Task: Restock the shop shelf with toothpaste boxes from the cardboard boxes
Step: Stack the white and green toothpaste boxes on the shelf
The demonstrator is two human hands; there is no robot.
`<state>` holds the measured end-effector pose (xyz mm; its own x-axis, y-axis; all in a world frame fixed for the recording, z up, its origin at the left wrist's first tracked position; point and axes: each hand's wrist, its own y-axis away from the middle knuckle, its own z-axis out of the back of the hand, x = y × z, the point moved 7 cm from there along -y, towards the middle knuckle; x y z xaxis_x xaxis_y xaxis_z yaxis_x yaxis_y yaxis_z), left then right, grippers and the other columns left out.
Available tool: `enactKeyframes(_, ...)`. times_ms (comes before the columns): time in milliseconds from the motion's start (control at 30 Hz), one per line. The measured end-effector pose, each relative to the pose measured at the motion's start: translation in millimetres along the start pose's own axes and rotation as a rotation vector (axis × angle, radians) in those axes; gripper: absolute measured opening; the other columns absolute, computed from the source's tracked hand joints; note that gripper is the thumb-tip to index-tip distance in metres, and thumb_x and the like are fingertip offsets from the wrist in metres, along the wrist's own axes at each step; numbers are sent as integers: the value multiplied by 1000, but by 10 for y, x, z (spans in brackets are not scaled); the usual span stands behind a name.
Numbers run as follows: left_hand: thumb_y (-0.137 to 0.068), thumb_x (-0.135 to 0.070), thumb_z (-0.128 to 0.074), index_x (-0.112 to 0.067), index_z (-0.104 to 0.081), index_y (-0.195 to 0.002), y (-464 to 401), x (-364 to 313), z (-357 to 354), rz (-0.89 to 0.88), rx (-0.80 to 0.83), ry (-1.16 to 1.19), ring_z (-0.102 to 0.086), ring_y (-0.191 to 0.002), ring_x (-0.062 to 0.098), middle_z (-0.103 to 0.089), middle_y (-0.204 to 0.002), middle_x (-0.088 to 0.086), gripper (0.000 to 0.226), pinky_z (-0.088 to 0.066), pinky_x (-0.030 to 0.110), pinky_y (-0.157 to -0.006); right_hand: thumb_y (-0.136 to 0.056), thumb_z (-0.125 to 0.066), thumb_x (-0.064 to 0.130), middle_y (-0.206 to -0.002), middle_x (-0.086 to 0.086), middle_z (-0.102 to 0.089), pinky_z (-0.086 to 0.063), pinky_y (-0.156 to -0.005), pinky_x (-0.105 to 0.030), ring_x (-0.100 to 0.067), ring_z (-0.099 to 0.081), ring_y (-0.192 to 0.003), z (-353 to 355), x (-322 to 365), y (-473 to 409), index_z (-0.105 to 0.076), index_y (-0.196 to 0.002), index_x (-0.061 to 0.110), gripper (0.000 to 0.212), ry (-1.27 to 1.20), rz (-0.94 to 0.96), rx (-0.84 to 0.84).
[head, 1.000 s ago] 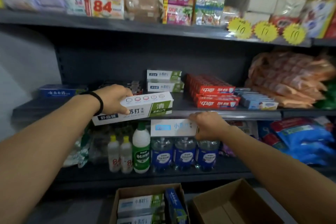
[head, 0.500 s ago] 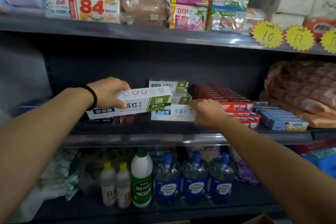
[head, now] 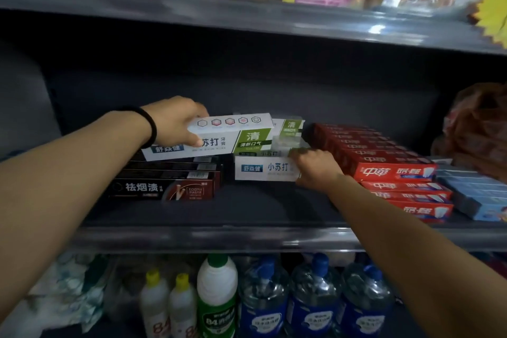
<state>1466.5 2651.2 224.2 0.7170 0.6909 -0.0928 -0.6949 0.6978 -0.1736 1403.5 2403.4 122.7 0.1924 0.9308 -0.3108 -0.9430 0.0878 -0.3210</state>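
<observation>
My left hand (head: 175,121) has its grip closed around the end of a long white-and-green toothpaste box (head: 219,136), thumb on the front face, fingers over the top; the glossy carton hangs tilted above a row of dark toothpaste boxes (head: 167,181). My right hand (head: 315,170) pinches the right end of a second white toothpaste box (head: 263,171), which lies flat on the grey metal middle shelf (head: 247,211), in front of a short stack of like cartons (head: 288,132). Just to its right stand stacked red toothpaste boxes (head: 384,170). Below, plastic bottles (head: 216,296) line the lower shelf.
</observation>
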Motion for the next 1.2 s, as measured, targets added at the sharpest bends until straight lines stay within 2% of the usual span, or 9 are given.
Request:
enactKeyframes(100,-81,-27,-73,-21,-57,-119,-150,35,-75,-4,6,-8,-57,-97,18,-61,-110,-1,42,-49,40,-87,-82,-71,28,-125,-8,-55,-48,-81,-36,-28,-56,-110,-129,-21,-142,-39,-131,13,61,23,13,29)
enactKeyframes(167,-81,-28,-73,-21,-57,-119,-227,45,-116,-3,6,-6,-56,-97,18,-60,-111,-2,42,-49,35,-85,-80,-73,28,-129,-9,-51,-47,-83,-38,-29,-52,-116,-211,-15,-219,-36,-134,12,68,27,14,68)
enactKeyframes(333,-82,-26,-72,-23,-56,-120,-354,90,-182,20,11,24,-56,-94,16,-61,-109,-3,42,-43,27,-75,-80,-74,26,-135,-10,-44,-47,-85,-41,-30,-45,-123,-341,-22,-350,-30,-138,13,74,13,3,109)
enactKeyframes(500,-82,-26,-72,-22,-55,-121,-421,138,-213,35,14,15,-53,-94,16,-59,-111,-2,43,-42,28,-76,-84,-68,33,-124,-9,-58,-47,-81,-38,-30,-56,-111,-331,-120,-457,-36,-130,17,57,-64,-18,95)
enactKeyframes(600,-82,-26,-72,-22,-55,-123,-446,153,-225,38,19,5,-51,-94,16,-57,-111,-2,44,-41,28,-77,-81,-71,38,-121,-7,-59,-47,-80,-36,-27,-58,-106,-342,-203,-529,-44,-126,21,56,-115,-41,131)
enactKeyframes(900,-83,-25,-71,-21,-54,-123,-546,196,-255,53,27,23,-56,-97,17,-61,-114,-2,44,-45,29,-79,-80,-71,39,-125,-2,-57,-49,-87,-35,-23,-56,-110,-390,-255,-687,-55,-125,23,50,-122,-37,89)
enactKeyframes(1033,-83,-25,-71,-22,-55,-123,-601,218,-257,54,18,22,-55,-97,17,-61,-114,-2,44,-44,29,-80,-83,-69,39,-130,0,-54,-46,-92,-35,-23,-53,-115,-421,-227,-762,-54,-131,25,53,-129,-29,79)
enactKeyframes(1200,-82,-25,-72,-22,-55,-123,-670,246,-266,48,5,27,-54,-98,17,-60,-116,-2,44,-39,27,-78,-86,-66,39,-132,0,-53,-43,-91,-34,-22,-52,-115,-427,-221,-787,-52,-134,25,52,-108,-23,59)
